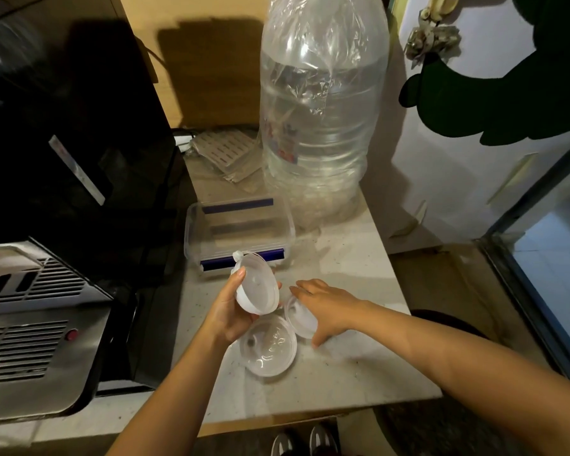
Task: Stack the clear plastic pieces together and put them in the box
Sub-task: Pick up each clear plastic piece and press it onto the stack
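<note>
My left hand [228, 312] holds a round clear plastic piece [258, 286] tilted on edge above the counter, thumb on its rim. Just below it a second clear round piece [270, 348] lies flat on the white counter [343, 366]. My right hand [326, 307] lies over a third clear piece [299, 319] on the counter, fingers spread across its top and thumb down on the counter beside it. A clear rectangular box [239, 230] with blue clips stands open behind the hands.
A big clear water bottle [320, 103] wrapped in plastic film stands behind the box. A black appliance [69, 143] and a steel vented machine [33, 320] fill the left side. The counter's front edge is near my shoes [305, 441].
</note>
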`<state>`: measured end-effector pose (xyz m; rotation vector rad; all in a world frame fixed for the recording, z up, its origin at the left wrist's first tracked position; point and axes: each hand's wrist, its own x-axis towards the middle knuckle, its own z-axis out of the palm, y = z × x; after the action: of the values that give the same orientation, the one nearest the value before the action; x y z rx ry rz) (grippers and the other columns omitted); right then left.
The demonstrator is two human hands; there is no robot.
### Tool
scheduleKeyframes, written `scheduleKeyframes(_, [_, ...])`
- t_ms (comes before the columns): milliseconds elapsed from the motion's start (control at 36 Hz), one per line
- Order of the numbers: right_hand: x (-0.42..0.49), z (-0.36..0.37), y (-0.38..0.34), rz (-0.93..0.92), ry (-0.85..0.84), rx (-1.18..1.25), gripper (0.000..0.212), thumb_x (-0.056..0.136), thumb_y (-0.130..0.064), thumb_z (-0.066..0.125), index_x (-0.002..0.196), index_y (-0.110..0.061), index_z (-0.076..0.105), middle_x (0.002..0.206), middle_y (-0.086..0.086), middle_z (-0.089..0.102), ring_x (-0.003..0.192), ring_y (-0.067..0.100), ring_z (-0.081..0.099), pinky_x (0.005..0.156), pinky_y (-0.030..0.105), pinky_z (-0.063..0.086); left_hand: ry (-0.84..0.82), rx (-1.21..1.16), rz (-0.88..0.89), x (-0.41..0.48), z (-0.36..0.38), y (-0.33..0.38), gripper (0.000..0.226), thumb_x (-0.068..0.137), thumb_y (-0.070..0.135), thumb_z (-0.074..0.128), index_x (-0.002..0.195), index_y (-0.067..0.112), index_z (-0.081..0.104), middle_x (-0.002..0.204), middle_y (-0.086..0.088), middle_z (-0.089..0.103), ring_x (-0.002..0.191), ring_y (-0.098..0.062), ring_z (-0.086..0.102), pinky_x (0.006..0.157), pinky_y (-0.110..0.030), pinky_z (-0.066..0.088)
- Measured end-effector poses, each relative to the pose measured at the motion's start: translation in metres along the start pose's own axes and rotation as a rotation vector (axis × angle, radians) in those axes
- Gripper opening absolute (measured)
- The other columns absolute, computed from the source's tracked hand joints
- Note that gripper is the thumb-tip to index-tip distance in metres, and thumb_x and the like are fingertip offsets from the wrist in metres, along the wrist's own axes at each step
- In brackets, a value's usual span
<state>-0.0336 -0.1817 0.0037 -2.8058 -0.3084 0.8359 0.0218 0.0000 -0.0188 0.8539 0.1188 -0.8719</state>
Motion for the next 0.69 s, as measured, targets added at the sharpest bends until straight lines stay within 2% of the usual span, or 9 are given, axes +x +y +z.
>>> scheduleKeyframes(167, [-0.004,-0.014,0.007,0.033,0.03,0.028,0.109,0.07,-0.033,0.077,0.148,-0.018,0.004,0.158,0.001,0.005,0.144,0.022,0.009,0.11,0.036,0.03,-0.011,-0.014,0.024,-0.005,0.0,0.002,0.089,0.027,0.045,0.089,0.105,0.016,0.057,0.092,-0.011,0.066,0.083,-0.024,0.065,0.07,-0.038,0.058])
scheduleKeyframes(306, [-0.011,-0.04,0.009,0.025,0.128,0.082,0.11,0.067,-0.037,0.078,0.148,-0.019,0.007,0.157,-0.001,0.008,0.144,0.02,0.008,0.109,0.036,0.03,-0.008,0.003,0.023,-0.006,0.005,0.006,0.095,0.023,0.046,0.089,0.106,0.017,0.054,0.083,-0.009,0.072,0.077,-0.022,0.068,0.069,-0.037,0.058])
scheduleKeyframes(417, [-0.014,-0.063,0.004,-0.022,0.233,0.214,0.111,0.062,-0.039,0.081,0.147,-0.024,0.013,0.156,-0.003,0.014,0.143,0.021,0.014,0.111,0.037,0.029,-0.013,0.004,0.044,-0.007,0.011,0.009,0.094,0.019,0.046,0.089,0.102,0.019,0.055,0.08,-0.009,0.072,0.074,-0.021,0.068,0.062,-0.035,0.059])
scheduleKeyframes(500, [-0.015,-0.078,-0.004,-0.072,0.289,0.335,0.111,0.059,-0.039,0.083,0.146,-0.024,0.017,0.154,-0.003,0.019,0.141,0.018,0.021,0.112,0.036,0.029,-0.06,0.009,0.084,-0.009,0.021,0.014,0.082,0.019,0.045,0.089,0.092,0.021,0.062,0.082,-0.008,0.069,0.075,-0.021,0.065,0.058,-0.034,0.058])
scheduleKeyframes(556, [-0.016,-0.084,-0.011,-0.106,0.314,0.396,0.11,0.058,-0.038,0.084,0.146,-0.023,0.019,0.153,-0.003,0.022,0.14,0.017,0.024,0.112,0.035,0.029,-0.095,-0.008,0.115,-0.011,0.027,0.016,0.076,0.019,0.044,0.09,0.086,0.02,0.066,0.077,-0.007,0.073,0.069,-0.019,0.069,0.054,-0.031,0.058])
scheduleKeyframes(694, [-0.018,-0.091,-0.03,-0.162,0.33,0.477,0.103,0.062,-0.032,0.084,0.145,-0.023,0.024,0.151,-0.003,0.028,0.137,0.014,0.029,0.108,0.028,0.029,-0.105,0.012,0.178,-0.013,0.034,0.022,0.085,0.025,0.048,0.089,0.099,0.017,0.061,0.082,-0.004,0.075,0.075,-0.016,0.07,0.06,-0.03,0.059])
